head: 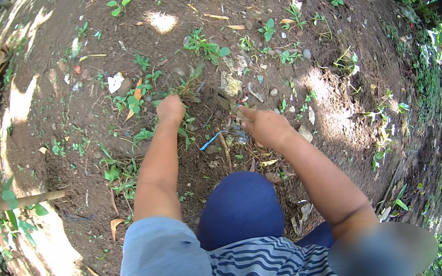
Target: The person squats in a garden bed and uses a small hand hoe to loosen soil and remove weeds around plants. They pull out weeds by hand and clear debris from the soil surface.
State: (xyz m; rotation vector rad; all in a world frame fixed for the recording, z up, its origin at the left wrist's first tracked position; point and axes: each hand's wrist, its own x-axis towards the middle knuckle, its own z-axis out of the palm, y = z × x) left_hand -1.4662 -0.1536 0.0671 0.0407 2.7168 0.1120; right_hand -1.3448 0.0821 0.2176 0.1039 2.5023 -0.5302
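Observation:
My left hand [171,110] is closed on the base of a tuft of grass [188,90] that grows from brown soil. To its right, my right hand [265,127] grips a small tool or flat piece [241,114], mostly covered by the fingers; what it is cannot be told. A stone with a yellowish patch [231,85] lies just beyond the right hand. Between my forearms lie a blue plastic strip [213,140] and a thin brown stick [225,150] on the ground.
Grass clumps [123,178] and a white scrap [115,82] lie to the left. More grass [205,47] grows farther ahead. A grey pebble [306,54] and small weeds are to the right. A cut pole [30,200] juts in from the left. My knee [239,209] is below my hands.

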